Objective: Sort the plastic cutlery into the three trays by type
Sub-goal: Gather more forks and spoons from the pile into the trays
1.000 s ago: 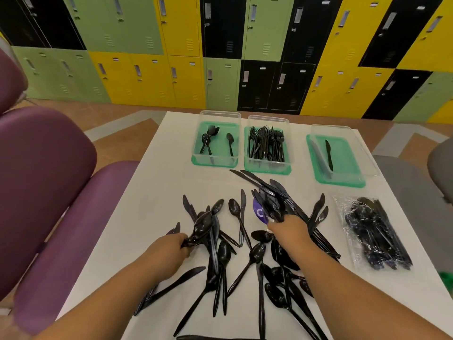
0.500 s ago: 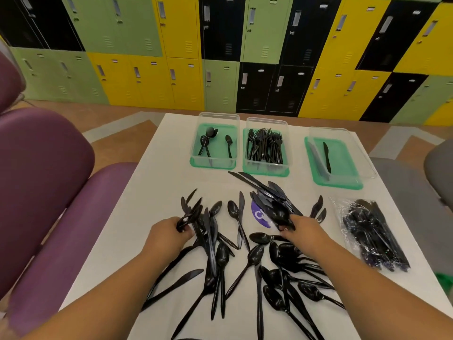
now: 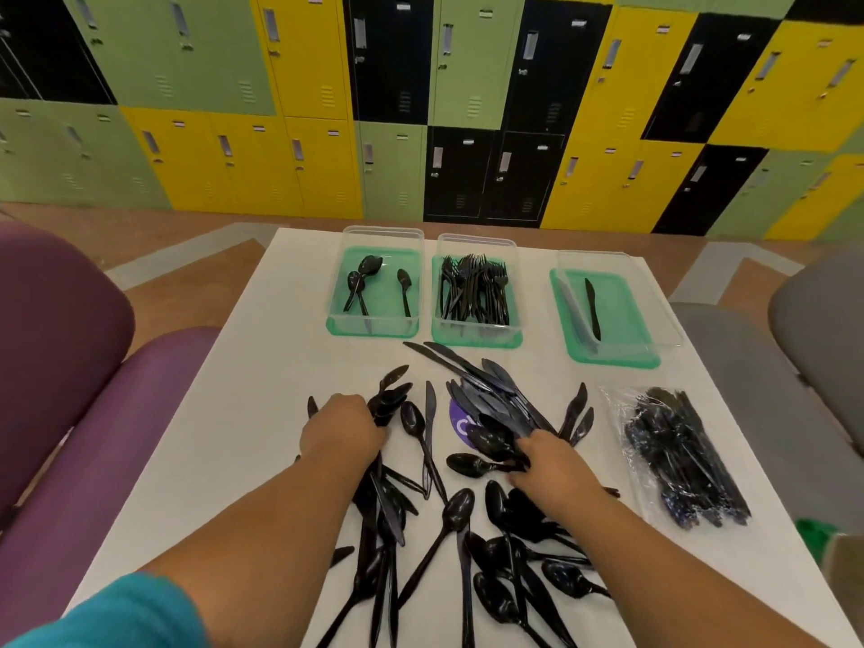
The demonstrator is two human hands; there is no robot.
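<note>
1. Two purple chairs (image 3: 65, 367) stand at the far left, just beside the white table (image 3: 243, 390).
2. One teal sleeve (image 3: 121, 615) covers the person's left arm at the near edge.
3. Left hand (image 3: 341, 432): it lies knuckles up over the left side of the loose cutlery (image 3: 453, 512), fingers curled tight round a bunch of spoons (image 3: 392, 398) whose bowls fan out beyond the fingertips.
4. Left tray (image 3: 374, 330), at the far end of the table: clear walls, green base, with a few spoons (image 3: 362, 282) lying inside.
5. Middle tray (image 3: 477, 341), just beside it: packed with forks (image 3: 474, 290), tines pointing away from the person.
6. Between the trays and the hands, a heap of knives (image 3: 486, 385) lies partly over a purple sticker (image 3: 460, 423).
7. Right hand (image 3: 547, 460): its fingers are curled around the handles of stacked spoons, the top bowl (image 3: 491, 439) pointing left. How many it holds I cannot tell.
8. Right tray (image 3: 612, 360), set apart from the other two: a single black knife (image 3: 592, 308) lies in it.
9. Near that tray, a clear bag (image 3: 682, 460) full of black cutlery rests on the table.
10. One grey chair (image 3: 818, 320) sits at the far right, and green, yellow and black lockers (image 3: 308, 53) line the wall behind.
</note>
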